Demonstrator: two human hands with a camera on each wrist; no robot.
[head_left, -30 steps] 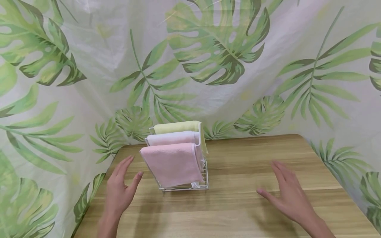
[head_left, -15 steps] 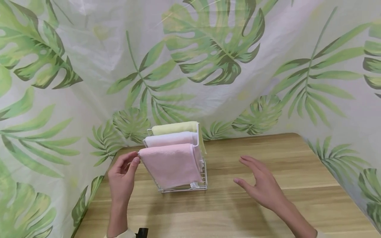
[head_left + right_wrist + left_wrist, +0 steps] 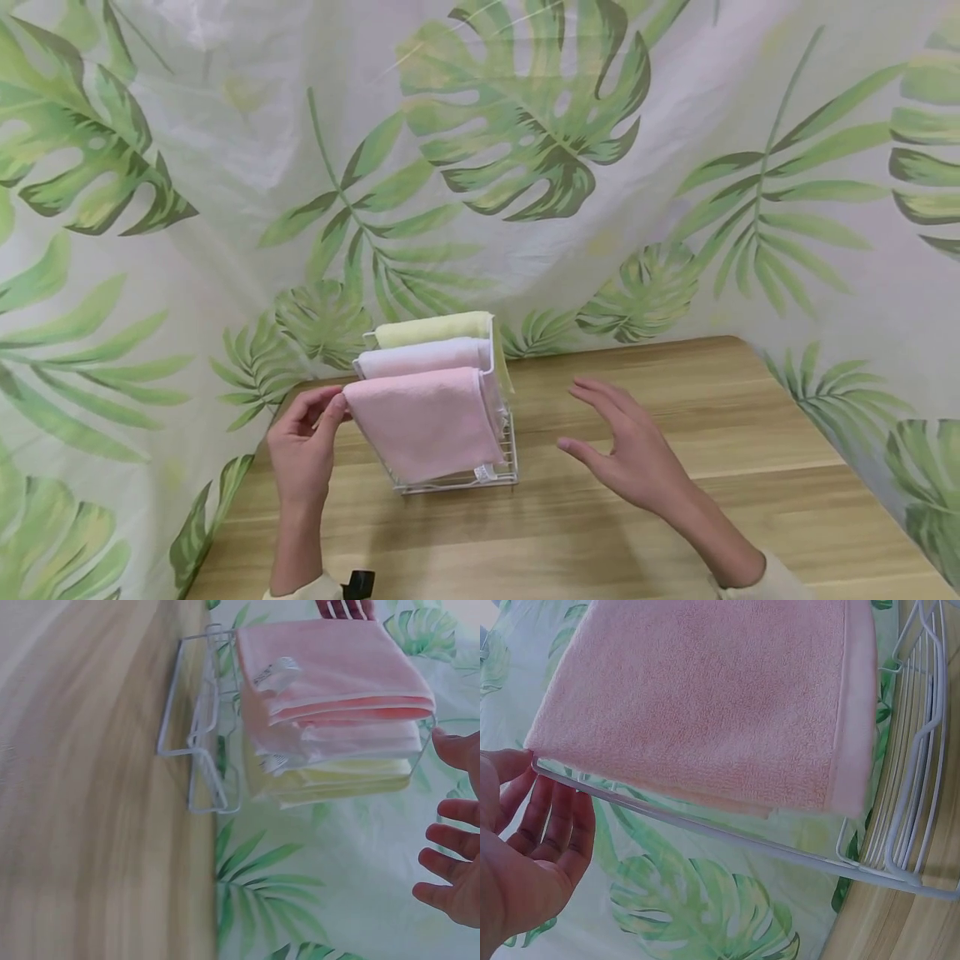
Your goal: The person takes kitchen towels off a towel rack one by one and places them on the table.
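Surface: a wooden table (image 3: 645, 517) with a light, striped grain; its far corner on the right side is rounded. The left edge meets the hanging cloth.
Room: a leaf-print curtain (image 3: 525, 167), white with big green tropical leaves, hangs behind the table and along both sides, so no wall is visible.
Rack: a white wire towel rack (image 3: 506, 454) stands on the table, on the left half, near the back edge. It carries three folded towels on stepped bars.
Front towel: the pink towel (image 3: 427, 421) hangs on the lowest, nearest bar; a small white label shows at its lower right corner.
Middle towel: a pale lilac towel (image 3: 420, 358) lies just behind and above the pink one.
Back towel: a yellow towel (image 3: 431, 327) is on the highest bar, closest to the curtain.
Left hand: the left hand (image 3: 303, 454) is at the left end of the pink towel; the thumb and the fingertips (image 3: 337, 406) touch or nearly touch its edge. In the left wrist view the fingers (image 3: 559, 825) are loosely bent under the bar, not clamped on anything.
Right hand: the right hand (image 3: 630, 454) hovers over the table, right of the rack, fingers spread and relaxed, holding nothing.
Sleeve: a light cuff (image 3: 757, 575) is visible at the right wrist.
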